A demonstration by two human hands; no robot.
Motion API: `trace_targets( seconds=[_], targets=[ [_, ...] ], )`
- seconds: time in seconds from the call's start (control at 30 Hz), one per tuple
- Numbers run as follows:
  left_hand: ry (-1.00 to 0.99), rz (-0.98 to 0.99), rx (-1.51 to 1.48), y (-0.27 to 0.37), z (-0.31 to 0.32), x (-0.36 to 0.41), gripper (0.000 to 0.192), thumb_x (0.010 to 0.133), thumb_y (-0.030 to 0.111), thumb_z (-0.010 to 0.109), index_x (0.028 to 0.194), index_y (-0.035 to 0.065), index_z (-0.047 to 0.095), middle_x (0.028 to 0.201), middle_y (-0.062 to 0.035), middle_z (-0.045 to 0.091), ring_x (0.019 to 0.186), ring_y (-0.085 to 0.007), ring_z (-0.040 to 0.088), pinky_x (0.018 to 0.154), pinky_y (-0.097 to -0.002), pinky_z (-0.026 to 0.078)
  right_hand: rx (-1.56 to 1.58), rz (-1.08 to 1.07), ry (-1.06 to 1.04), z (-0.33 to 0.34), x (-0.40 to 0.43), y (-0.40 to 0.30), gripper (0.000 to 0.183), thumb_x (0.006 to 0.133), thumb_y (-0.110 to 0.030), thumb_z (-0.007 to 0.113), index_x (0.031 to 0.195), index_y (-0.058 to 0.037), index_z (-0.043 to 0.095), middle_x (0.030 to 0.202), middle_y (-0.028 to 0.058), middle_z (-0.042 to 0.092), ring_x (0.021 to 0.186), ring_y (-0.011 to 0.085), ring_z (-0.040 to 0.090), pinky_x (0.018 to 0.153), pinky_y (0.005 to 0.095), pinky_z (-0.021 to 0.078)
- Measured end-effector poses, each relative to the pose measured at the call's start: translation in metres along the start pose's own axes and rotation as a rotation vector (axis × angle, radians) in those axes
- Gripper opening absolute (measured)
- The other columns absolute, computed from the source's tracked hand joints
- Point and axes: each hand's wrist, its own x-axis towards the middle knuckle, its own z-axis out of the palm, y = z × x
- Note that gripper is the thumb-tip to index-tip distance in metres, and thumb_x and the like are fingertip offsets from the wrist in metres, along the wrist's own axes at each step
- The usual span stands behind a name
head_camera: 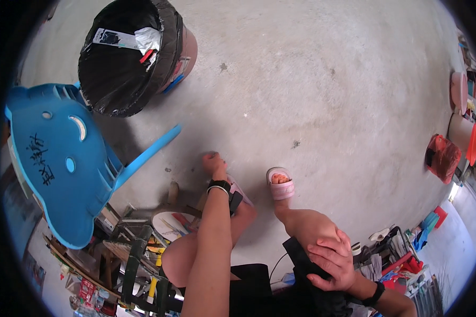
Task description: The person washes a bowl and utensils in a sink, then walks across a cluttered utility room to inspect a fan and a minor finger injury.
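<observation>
My left hand [215, 164] reaches down in front of my pink-slippered left foot, its fingers curled. A small dark spot shows at the fingertips; whether something is held there cannot be made out. On that wrist sit a black watch [219, 185] and a pale bangle. My right hand [333, 259] rests on my right knee [311, 228], fingers somewhat spread and holding nothing, beside a black flat object [301, 255]. The right foot wears a pink slipper [282, 190] on the concrete floor [325, 99].
A blue plastic chair or stool [55, 158] bearing handwriting stands at left. Behind it is a bin lined with a black bag [111, 75], with scraps inside. A round white-topped item [170, 222] and clutter lie by my left knee. A red bag [443, 158] and buckets [462, 132] stand at right.
</observation>
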Motion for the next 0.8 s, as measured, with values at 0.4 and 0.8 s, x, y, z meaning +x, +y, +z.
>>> trace_targets(
  seconds=[0.4, 0.8],
  targets=[
    [-0.468, -0.189, -0.503, 0.06, -0.024, -0.082, 0.013, 0.076, 0.007, 0.058, 0.087, 0.0038, 0.051, 0.079, -0.0069, 0.057, 0.075, -0.0198, 0.059, 0.064, -0.032, 0.051, 0.013, 0.075, 0.039, 0.0, -0.019, -0.033, 0.03, 0.065, -0.022, 0.072, 0.089, -0.0062, 0.064, 0.102, 0.0034, 0.061, 0.102, 0.0194, 0.053, 0.1, 0.0457, 0.0267],
    [-0.71, 0.228, -0.959, 0.281, -0.158, -0.243, 0.02, 0.082, 0.009, 0.059, 0.099, 0.0014, 0.05, 0.102, -0.0131, 0.055, 0.095, -0.0263, 0.057, 0.084, -0.0344, 0.049, 0.033, 0.089, 0.001, 0.025, -0.096, -0.079, 0.026, 0.071, -0.028, 0.069, 0.085, -0.0071, 0.062, 0.098, 0.0043, 0.06, 0.102, 0.0189, 0.051, 0.096, 0.0468, 0.0274]
  ],
)
